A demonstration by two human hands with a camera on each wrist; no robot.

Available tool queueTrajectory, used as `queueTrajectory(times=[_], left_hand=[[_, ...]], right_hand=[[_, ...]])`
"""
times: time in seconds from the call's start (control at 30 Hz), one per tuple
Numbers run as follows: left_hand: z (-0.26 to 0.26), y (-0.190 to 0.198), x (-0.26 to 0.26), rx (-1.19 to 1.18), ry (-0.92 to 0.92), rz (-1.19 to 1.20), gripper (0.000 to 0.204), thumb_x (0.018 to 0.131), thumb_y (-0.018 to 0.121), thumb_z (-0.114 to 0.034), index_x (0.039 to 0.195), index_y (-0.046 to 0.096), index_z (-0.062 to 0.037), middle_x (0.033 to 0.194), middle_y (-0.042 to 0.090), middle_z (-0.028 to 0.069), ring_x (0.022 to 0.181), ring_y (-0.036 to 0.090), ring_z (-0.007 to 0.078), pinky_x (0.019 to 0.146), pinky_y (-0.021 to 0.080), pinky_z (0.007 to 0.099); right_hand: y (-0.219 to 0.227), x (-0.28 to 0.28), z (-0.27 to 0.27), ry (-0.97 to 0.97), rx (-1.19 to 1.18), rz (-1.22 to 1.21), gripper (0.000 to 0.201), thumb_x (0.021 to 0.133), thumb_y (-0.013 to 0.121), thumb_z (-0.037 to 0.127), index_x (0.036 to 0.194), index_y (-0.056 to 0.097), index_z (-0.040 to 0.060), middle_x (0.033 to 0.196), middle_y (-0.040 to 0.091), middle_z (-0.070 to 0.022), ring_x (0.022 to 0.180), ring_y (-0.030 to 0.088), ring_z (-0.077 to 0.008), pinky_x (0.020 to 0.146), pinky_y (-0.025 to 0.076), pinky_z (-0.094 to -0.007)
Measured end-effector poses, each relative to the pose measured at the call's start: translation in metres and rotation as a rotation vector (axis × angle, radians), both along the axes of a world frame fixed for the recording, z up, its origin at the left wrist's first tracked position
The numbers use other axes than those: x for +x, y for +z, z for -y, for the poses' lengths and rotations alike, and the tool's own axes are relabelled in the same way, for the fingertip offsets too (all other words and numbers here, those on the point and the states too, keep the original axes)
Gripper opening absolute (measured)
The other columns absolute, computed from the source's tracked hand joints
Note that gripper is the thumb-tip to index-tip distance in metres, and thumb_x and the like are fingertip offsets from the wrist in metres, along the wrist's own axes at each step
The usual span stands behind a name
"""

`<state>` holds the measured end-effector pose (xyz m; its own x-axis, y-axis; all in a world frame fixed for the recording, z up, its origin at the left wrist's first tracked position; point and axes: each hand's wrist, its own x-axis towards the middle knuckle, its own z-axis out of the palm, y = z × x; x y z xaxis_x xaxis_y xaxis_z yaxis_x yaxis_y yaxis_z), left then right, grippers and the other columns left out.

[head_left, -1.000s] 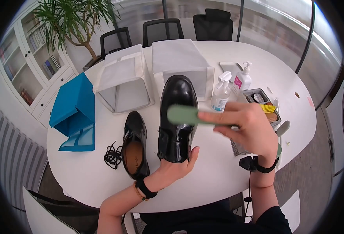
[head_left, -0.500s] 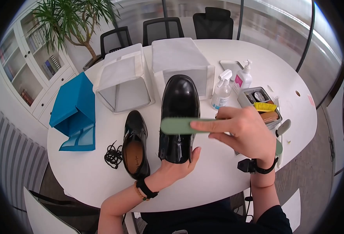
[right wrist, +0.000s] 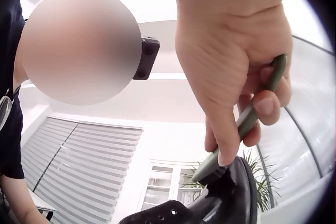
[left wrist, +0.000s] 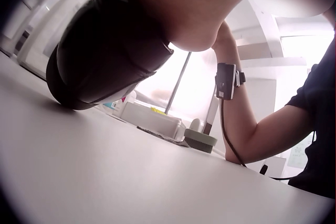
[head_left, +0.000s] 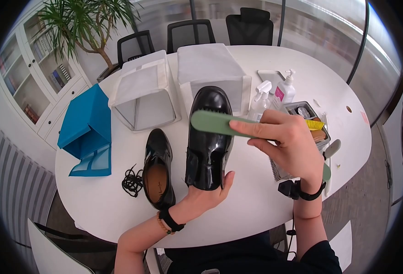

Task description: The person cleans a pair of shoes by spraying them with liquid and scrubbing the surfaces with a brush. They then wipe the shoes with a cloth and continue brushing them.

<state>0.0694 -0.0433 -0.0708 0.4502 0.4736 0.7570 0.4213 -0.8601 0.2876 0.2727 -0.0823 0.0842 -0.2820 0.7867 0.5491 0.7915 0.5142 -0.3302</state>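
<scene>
A glossy black shoe [head_left: 208, 155] is held toe away from the body by the left hand [head_left: 206, 198], which grips its heel end; the fingers are hidden behind it. The right hand [head_left: 286, 141] pinches a green-handled brush [head_left: 210, 123], whose dark bristles lie against the shoe's toe area. In the right wrist view, thumb and fingers of the right hand [right wrist: 236, 71] curl round the brush handle [right wrist: 247, 121], with the shoe [right wrist: 231, 198] below. Left of the held shoe, a second black shoe [head_left: 158, 169] lies on the white table [head_left: 238, 219].
Black laces [head_left: 132, 181] lie beside the second shoe. A blue box [head_left: 86, 123] and two pale fabric boxes [head_left: 142, 86] [head_left: 210, 64] stand farther back. At the right are a spray bottle [head_left: 259, 101], a pump bottle [head_left: 286, 89] and a grey tray [head_left: 322, 142] with a yellow brush [head_left: 314, 124].
The right hand and green brush went toward the shoe's instep, then back up toward its toe. The left hand and held shoe have barely moved.
</scene>
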Motion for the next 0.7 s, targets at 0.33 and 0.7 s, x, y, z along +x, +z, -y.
queueTrajectory(times=[0.33, 0.7], left_hand=[[0.004, -0.008, -0.004, -0.104, -0.019, -0.091, 0.043, 0.094, 0.069, -0.02, 0.127, 0.057, 0.0055, 0.116, 0.06, 0.0205, 0.105, 0.059, 0.0403, 0.091, 0.048, 0.0498], [0.001, 0.002, 0.003, 0.006, -0.01, 0.031, 0.022, 0.093, 0.07, -0.021, 0.086, 0.065, -0.0012, 0.078, 0.059, 0.0116, 0.075, 0.059, 0.0318, 0.069, 0.049, 0.0457]], right_hand=[[0.001, 0.004, -0.003, 0.06, -0.02, -0.018, 0.054, 0.077, 0.078, 0.006, 0.127, 0.074, 0.0264, 0.069, 0.056, -0.0078, 0.061, 0.055, -0.0278, 0.06, 0.045, -0.0394], [-0.003, -0.001, -0.002, 0.091, 0.002, -0.033, 0.052, 0.078, 0.076, 0.005, 0.126, 0.074, 0.0261, 0.069, 0.054, -0.0071, 0.06, 0.055, -0.0271, 0.059, 0.043, -0.0393]])
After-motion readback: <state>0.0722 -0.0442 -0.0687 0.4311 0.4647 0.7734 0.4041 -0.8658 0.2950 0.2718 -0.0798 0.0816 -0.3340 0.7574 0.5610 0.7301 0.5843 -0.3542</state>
